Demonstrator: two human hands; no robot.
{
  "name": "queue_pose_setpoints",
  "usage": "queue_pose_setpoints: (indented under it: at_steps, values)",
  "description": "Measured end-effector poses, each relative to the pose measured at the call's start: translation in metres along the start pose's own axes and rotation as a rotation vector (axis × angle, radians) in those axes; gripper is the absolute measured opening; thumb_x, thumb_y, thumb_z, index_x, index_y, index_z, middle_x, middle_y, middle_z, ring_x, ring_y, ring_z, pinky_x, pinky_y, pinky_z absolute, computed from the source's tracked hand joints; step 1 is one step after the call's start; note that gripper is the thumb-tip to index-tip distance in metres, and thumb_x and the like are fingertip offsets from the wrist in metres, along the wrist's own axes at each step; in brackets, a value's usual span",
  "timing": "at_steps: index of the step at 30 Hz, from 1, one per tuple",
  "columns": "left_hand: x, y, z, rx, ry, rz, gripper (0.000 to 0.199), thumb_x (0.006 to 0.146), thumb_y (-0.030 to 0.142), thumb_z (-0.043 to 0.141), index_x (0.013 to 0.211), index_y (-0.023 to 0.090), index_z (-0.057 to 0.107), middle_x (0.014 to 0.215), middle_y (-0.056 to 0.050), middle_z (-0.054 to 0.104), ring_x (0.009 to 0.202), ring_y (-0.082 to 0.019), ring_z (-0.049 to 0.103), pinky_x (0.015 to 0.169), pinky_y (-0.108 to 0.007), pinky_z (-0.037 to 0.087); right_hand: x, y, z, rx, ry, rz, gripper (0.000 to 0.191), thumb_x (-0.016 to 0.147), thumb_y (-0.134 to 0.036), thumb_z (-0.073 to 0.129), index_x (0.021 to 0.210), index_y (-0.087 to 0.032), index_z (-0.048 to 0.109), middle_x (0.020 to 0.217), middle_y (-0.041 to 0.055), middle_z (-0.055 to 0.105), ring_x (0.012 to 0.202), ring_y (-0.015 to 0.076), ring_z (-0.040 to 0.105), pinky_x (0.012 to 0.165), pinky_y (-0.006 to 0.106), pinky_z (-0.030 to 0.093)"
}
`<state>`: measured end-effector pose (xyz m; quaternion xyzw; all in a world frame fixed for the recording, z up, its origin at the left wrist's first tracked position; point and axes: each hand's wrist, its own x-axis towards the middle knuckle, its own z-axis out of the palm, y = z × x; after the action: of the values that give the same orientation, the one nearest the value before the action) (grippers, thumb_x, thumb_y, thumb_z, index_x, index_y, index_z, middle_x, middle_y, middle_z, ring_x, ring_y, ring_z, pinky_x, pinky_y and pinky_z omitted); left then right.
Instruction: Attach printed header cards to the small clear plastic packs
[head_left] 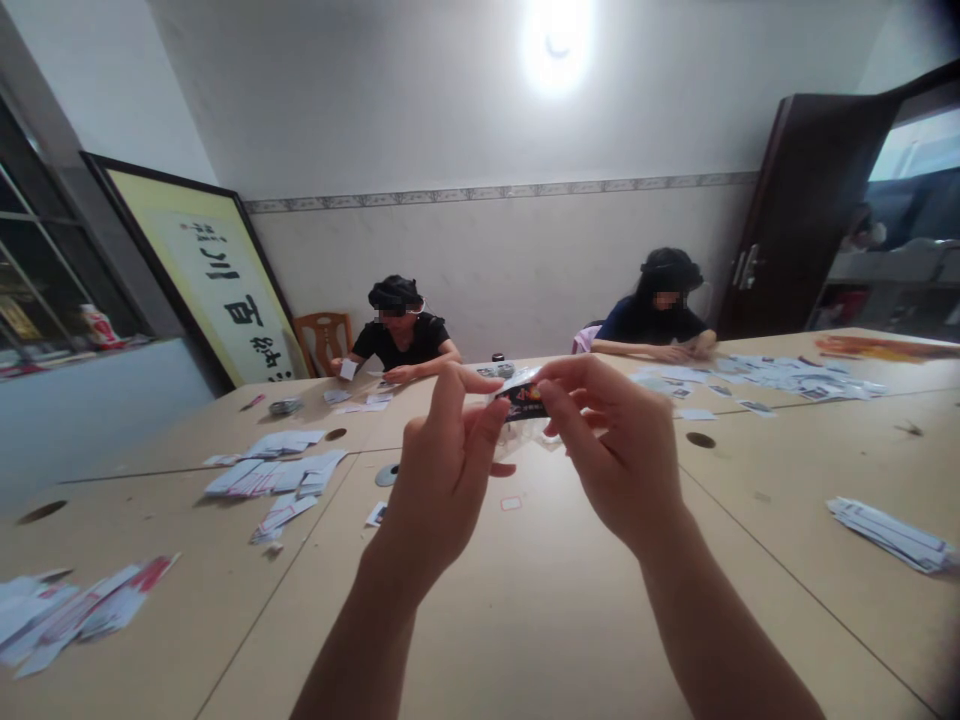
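Observation:
Between my two hands, raised above the table, is a small clear plastic packet with a dark printed label (525, 402). My left hand (454, 445) pinches its left end between thumb and fingers. At the opposite end, my right hand (619, 435) grips the label's right edge with thumb and forefinger. Crinkled clear film shows above and below the dark label. What lies inside the packet is too small to tell. Beneath the hands, a small white sticker with a red border (511, 504) lies on the tabletop.
Stacks of white paper slips (277, 475) and more slips (82, 610) lie on the left of the table (525, 620). A folded bundle of papers (892, 535) is at right. Across the table sit two people, with scattered cards (787, 375) before the right one.

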<state>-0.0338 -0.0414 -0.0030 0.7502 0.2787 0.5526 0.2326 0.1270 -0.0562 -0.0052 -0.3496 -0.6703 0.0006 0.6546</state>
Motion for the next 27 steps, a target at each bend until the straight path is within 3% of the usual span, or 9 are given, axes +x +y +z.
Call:
queue_pose_setpoints:
  at_steps: [7, 10, 16, 22, 27]
  values:
    - [0.0, 0.003, -0.001, 0.021, -0.029, 0.0, 0.02, 0.1, 0.042, 0.058, 0.105, 0.025, 0.049, 0.064, 0.007, 0.058, 0.059, -0.011, 0.066, 0.048, -0.016, 0.061, 0.001, 0.0, 0.008, -0.242, 0.125, -0.141, 0.009, 0.094, -0.018, 0.062, 0.088, -0.016, 0.068, 0.07, -0.0023, 0.072, 0.053, 0.0089, 0.064, 0.049, 0.02, 0.048]
    - [0.0, 0.002, -0.001, -0.01, -0.033, -0.01, 0.02, 0.1, 0.042, 0.059, 0.106, 0.025, 0.049, 0.063, 0.007, 0.057, 0.058, -0.011, 0.065, 0.051, -0.019, 0.063, -0.001, 0.0, 0.01, -0.31, 0.147, -0.165, 0.009, 0.092, -0.02, 0.065, 0.087, -0.015, 0.069, 0.07, -0.0006, 0.073, 0.053, 0.0107, 0.066, 0.047, 0.021, 0.047]
    - [0.002, 0.0, -0.001, -0.095, -0.045, -0.045, 0.022, 0.099, 0.042, 0.061, 0.106, 0.025, 0.051, 0.059, 0.008, 0.051, 0.057, -0.011, 0.062, 0.051, -0.021, 0.064, -0.003, -0.001, 0.011, -0.388, 0.198, -0.21, 0.012, 0.093, -0.023, 0.065, 0.099, -0.014, 0.07, 0.07, 0.0003, 0.072, 0.054, 0.0126, 0.066, 0.047, 0.022, 0.048]
    - [0.002, 0.001, -0.002, -0.159, -0.021, -0.067, 0.022, 0.097, 0.041, 0.064, 0.106, 0.025, 0.051, 0.084, 0.001, 0.069, 0.074, -0.015, 0.073, 0.051, -0.022, 0.064, -0.004, -0.004, 0.012, -0.309, 0.167, -0.153, 0.012, 0.09, -0.025, 0.068, 0.101, -0.019, 0.066, 0.076, -0.0004, 0.074, 0.055, 0.0116, 0.066, 0.048, 0.022, 0.05]
    - [0.003, 0.001, -0.003, -0.203, -0.029, -0.085, 0.023, 0.096, 0.041, 0.066, 0.106, 0.024, 0.053, 0.092, -0.001, 0.069, 0.08, -0.017, 0.075, 0.05, -0.024, 0.066, -0.006, -0.003, 0.011, -0.257, 0.189, -0.143, 0.011, 0.088, -0.02, 0.069, 0.098, -0.022, 0.065, 0.074, -0.0029, 0.072, 0.056, 0.0111, 0.066, 0.049, 0.022, 0.051]
